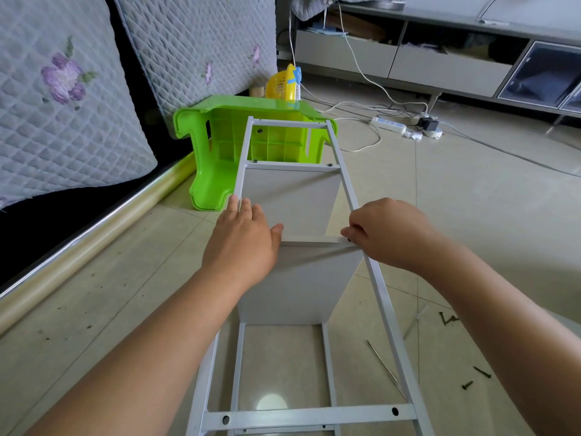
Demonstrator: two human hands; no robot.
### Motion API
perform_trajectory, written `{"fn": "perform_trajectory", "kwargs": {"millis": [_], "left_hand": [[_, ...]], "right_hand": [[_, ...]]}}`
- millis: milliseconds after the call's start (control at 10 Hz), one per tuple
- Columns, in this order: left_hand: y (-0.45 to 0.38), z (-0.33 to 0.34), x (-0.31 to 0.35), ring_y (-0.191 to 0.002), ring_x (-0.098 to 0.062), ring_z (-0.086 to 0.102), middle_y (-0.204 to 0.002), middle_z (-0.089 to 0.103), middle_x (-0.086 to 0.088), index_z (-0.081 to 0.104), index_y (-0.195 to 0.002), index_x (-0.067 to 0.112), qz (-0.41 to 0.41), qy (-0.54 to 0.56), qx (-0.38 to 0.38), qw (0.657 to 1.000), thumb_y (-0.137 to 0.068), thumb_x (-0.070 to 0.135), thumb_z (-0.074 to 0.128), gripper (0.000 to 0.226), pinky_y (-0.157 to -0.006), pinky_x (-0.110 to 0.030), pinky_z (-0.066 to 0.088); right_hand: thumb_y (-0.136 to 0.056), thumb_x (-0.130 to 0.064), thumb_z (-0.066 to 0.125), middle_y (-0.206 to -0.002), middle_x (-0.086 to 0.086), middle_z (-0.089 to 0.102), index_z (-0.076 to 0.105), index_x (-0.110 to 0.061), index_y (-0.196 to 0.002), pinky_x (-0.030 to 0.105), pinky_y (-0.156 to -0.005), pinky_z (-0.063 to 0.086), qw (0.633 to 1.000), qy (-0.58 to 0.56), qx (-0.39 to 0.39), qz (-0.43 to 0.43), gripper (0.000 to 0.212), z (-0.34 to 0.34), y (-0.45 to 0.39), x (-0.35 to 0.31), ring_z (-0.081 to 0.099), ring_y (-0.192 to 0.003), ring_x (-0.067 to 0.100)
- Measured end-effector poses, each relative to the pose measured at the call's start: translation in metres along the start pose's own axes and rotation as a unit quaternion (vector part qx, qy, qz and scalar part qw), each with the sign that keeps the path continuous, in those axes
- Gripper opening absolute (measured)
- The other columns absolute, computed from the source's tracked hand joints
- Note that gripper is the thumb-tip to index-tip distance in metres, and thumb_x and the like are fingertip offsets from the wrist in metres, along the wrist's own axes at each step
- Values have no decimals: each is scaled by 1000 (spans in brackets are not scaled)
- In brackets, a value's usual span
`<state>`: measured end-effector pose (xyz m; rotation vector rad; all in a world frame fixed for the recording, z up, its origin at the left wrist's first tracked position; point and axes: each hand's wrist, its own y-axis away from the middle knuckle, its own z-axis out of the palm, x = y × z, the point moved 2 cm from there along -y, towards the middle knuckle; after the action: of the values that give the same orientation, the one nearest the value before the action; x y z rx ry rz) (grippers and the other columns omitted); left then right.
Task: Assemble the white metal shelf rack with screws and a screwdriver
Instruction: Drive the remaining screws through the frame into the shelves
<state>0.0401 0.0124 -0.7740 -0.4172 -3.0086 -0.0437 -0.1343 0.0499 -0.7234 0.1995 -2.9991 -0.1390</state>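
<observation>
— Rack position?
— White metal shelf rack point(290, 196) lies on the floor under both hands, long axis running away from me (far end against the green plastic stool point(220, 143)).
— Hands?
— I see the left hand point(243, 239) flat, fingers straight on the left rail; right hand point(383, 231) pinching at the right rail's screw point.

Matt white metal rack point(371, 265), glossy green plastic stool point(220, 146), quilted cloth mattress point(63, 105)

You're working on a beige tiled floor point(471, 215). White rack frame point(382, 291) lies centre; green stool point(217, 143) tipped over at its far end. Loose screws point(482, 371) lower right, thin metal rod point(385, 368) beside the frame, power strip point(389, 124) with cables upper right.
</observation>
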Motion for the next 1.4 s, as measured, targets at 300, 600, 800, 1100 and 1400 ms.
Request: {"fn": "perform_trajectory", "kwargs": {"millis": [300, 600, 800, 1100, 1400], "left_hand": [[-1, 0, 0, -142, -30, 8, -149, 23, -20, 27, -139, -4, -3, 5, 6, 1000, -99, 37, 23, 56, -113, -35, 11], [2, -2, 1, -143, -28, 2, -153, 14, -18, 19, -144, -2, -5, 5, -8, 1000, -100, 36, 21, 58, -114, -33, 7], [2, -1, 1, -143, -28, 3, -153, 16, -18, 22, -143, -1, -2, 3, -4, 1000, -100, 36, 21, 57, -114, -33, 9], [2, -1, 1, -143, -28, 4, -153, 16, -18, 23, -143, -1, 0, 2, -4, 1000, -100, 36, 21, 56, -114, -33, 9], [2, -1, 1, -142, -30, 8, -150, 22, -20, 28, -140, -3, 6, -3, 3, 1000, -99, 36, 22, 56, -114, -34, 9]], "right_hand": [[-94, -48, 31, -59, 1, 44, 49, -12, -59, 30, -57, 35, 994, -106, -13, 23, 54, -2, 4, 12, 46, -60, 18], [-83, 1, 62, -96, 6, 71, 72, -4, -99, 12, -76, 42, 964, -215, 101, -117, 20, 3, 5, 22, 64, -86, 19], [-89, -7, 57, -89, 12, 69, 71, -1, -96, 24, -72, 40, 962, -194, 144, -124, 17, 4, 0, 17, 61, -83, 24], [-93, -15, 50, -88, 7, 62, 69, -3, -98, 26, -78, 39, 980, -140, 81, -116, 23, 5, -4, 9, 56, -90, 24], [-97, -31, 42, -73, -1, 43, 43, -14, -77, 28, -68, 34, 995, -83, 26, -53, 26, 10, -8, 5, 41, -77, 16]]}}
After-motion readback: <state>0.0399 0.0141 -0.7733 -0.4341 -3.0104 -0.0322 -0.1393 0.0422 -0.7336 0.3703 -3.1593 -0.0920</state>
